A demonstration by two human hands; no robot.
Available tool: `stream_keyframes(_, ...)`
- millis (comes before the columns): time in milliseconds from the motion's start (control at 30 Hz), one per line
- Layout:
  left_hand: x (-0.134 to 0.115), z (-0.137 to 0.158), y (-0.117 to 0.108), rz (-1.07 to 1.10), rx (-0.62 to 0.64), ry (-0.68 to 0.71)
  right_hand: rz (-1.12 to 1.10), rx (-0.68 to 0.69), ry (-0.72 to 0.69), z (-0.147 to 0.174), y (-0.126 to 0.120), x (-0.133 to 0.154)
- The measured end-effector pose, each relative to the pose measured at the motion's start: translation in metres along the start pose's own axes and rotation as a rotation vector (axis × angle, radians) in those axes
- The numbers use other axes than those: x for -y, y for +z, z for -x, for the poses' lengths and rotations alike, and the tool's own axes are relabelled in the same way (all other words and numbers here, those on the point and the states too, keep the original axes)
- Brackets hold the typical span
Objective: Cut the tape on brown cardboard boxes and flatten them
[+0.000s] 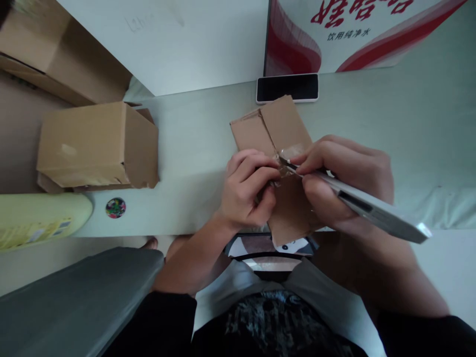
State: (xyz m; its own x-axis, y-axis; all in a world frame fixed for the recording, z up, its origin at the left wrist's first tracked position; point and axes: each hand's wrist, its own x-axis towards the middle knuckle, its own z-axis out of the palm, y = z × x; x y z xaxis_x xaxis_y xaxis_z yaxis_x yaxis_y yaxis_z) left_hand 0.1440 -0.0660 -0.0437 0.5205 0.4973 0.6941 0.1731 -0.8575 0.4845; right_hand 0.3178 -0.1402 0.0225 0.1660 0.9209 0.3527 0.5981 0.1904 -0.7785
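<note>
A small cardboard box (pixel 288 124) lies tilted on the pale green surface near its front edge, with a seam across its top and clear tape (pixel 293 150) over the middle. My right hand (pixel 345 173) is closed around a white utility knife (pixel 372 210). The knife's blade tip touches the taped seam. My left hand (pixel 251 188) rests on the box's left side, its fingers curled close to the blade. The fingertips appear to pinch a bit of the tape, though the fingers partly hide it.
A phone (pixel 288 88) lies just behind the box, before a white-and-red carton (pixel 345 37). To the left stand another cardboard box (pixel 96 144), a round colourful sticker (pixel 115 208) and a yellow package (pixel 40 218). The table's front edge runs close to my lap.
</note>
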Motion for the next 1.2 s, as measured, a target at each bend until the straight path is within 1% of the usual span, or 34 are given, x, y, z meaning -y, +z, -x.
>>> stream_keyframes(167, -0.001, -0.001, 0.0, -0.025, 0.001, -0.001, -0.099, -0.018, -0.055, 0.001, -0.002, -0.001)
stream_keyframes(233, -0.001, -0.001, 0.0, -0.031, 0.001, 0.0, -0.103, -0.03, -0.035, 0.002, -0.003, -0.001)
stream_keyframes(333, 0.0, -0.001, 0.001, 0.019, -0.019, 0.002, -0.094, -0.046, -0.01, 0.003, -0.004, 0.0)
stream_keyframes(433, 0.001, 0.001, 0.003, 0.043, -0.038, 0.005, -0.111, -0.035, -0.025, 0.002, -0.004, -0.001)
stream_keyframes(533, 0.001, 0.002, 0.004, 0.046, -0.043, 0.003, -0.155, -0.052, -0.046, 0.002, -0.004, -0.003)
stream_keyframes(600, 0.001, 0.002, 0.004, 0.047, -0.044, 0.002, -0.164, -0.073, -0.041, 0.003, -0.004, -0.004)
stream_keyframes(967, 0.001, 0.001, 0.004, 0.05, -0.041, 0.006, -0.183, -0.08, -0.019, 0.009, -0.004, -0.008)
stream_keyframes(1200, 0.0, 0.002, 0.003, 0.049, -0.04, 0.001, -0.184, -0.113, -0.027, 0.011, -0.003, -0.008)
